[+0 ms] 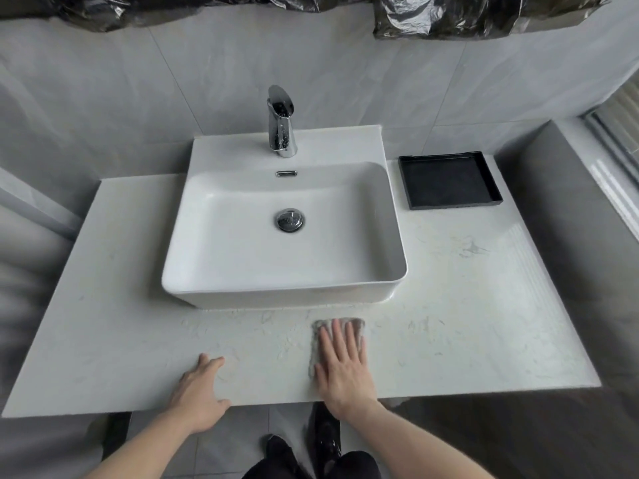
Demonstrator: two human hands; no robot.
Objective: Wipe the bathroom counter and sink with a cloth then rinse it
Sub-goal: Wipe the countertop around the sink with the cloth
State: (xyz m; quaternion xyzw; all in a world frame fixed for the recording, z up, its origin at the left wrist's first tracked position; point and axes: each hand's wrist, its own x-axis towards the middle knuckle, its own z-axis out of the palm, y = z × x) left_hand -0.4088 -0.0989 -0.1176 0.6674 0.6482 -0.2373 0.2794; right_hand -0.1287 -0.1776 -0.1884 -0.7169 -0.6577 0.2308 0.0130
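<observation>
The cloth (337, 340) lay flat on the bench (466, 305) just in front of the sink (283, 295), its long axis running from the near edge toward the basin. It looked pale grey and blurred, mostly hidden under the right hand (342, 366), whose straight fingers (337, 335) pressed it down. The left hand (200, 388) rested on the bench edge, fingers relaxed and slightly apart.

Right hand (344, 366) presses cloth (316, 344) on counter (466, 305).
</observation>
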